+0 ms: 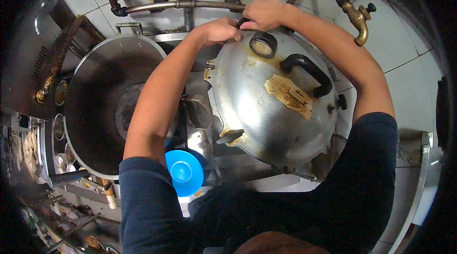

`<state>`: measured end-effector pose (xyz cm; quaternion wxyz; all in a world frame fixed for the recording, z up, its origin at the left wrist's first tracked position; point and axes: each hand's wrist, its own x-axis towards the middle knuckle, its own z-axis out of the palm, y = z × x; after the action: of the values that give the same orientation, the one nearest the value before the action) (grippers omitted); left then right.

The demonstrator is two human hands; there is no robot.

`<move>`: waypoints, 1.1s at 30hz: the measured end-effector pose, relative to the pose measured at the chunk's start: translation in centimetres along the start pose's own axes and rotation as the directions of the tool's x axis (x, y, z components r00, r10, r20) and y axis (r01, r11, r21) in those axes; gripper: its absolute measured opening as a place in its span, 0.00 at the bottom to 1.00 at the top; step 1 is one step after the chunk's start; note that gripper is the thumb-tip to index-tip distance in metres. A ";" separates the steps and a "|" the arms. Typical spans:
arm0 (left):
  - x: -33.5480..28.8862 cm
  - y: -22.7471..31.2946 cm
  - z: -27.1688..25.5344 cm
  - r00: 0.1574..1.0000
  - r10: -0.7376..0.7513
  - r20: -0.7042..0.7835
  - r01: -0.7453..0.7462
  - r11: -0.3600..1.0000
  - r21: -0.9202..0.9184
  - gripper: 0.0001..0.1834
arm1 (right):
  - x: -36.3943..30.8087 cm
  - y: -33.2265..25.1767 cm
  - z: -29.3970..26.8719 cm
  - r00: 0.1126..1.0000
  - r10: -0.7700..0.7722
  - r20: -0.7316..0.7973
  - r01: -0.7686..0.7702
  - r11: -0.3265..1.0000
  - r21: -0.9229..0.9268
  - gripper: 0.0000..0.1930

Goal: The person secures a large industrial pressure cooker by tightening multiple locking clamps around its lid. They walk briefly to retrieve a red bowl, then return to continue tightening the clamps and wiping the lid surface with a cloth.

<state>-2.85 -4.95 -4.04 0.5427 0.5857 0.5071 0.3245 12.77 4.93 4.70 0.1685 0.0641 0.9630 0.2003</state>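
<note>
A large silver pressure cooker with a domed lid stands in front of me to the right. On its lid are a curved black handle, a round gauge and a worn, peeling label. Both my arms reach over to its far rim. My right hand is closed round a small black fitting there, mostly hidden by the fingers. Beside it my left hand is closed at the rim; what its fingers grip is hidden. A wing-shaped clamp sits at the lid's near left edge.
A wide, deep metal pot stands at the left. Between the two vessels are a metal jug and a blue plastic bowl. A pipe runs along the tiled wall, and a brass tap hangs at the far right.
</note>
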 end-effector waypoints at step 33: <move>1.7 -3.0 -0.1 0.997 -0.062 -0.050 0.063 0.998 0.015 0.21 | 4.6 -3.8 0.5 0.683 0.591 0.430 -0.729 0.518 0.447 0.36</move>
<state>-3.18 -3.67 -7.22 0.5349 0.5659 0.5411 0.3175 8.42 2.53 1.37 0.1575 0.4977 0.8503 -0.0666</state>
